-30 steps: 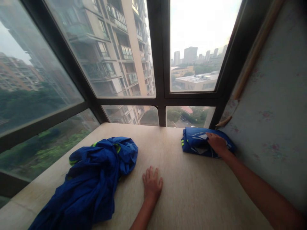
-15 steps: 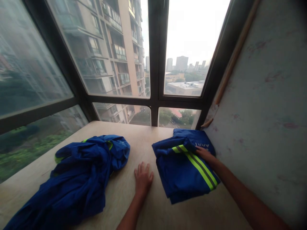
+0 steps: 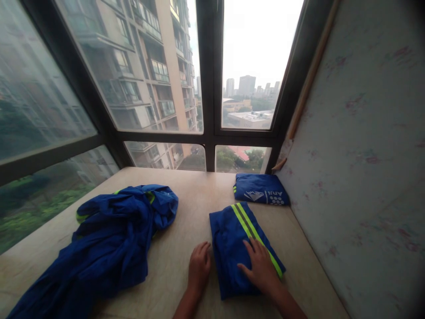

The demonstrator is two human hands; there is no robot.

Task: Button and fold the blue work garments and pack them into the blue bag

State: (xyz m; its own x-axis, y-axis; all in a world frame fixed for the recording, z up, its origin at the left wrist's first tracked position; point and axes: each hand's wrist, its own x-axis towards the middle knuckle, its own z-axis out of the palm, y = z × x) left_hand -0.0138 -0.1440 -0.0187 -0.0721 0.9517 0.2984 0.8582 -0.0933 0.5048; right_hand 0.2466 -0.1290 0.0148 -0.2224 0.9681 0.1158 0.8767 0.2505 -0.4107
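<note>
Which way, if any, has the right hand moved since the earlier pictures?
Yes: the right hand moved nearer the camera, away from the window frame and the wall.

Flat grey daylight enters through the window, where the sky burns out to white and the distant towers fade in haze. The frame looks nearly black against it. The tabletop is palest beside the window and dims away from it; out there the heap sinks into shade, though the green stripes on the bundle show vivid. Right of the window, the wall is dull and smeared, blackening at the far upper corner.
</note>
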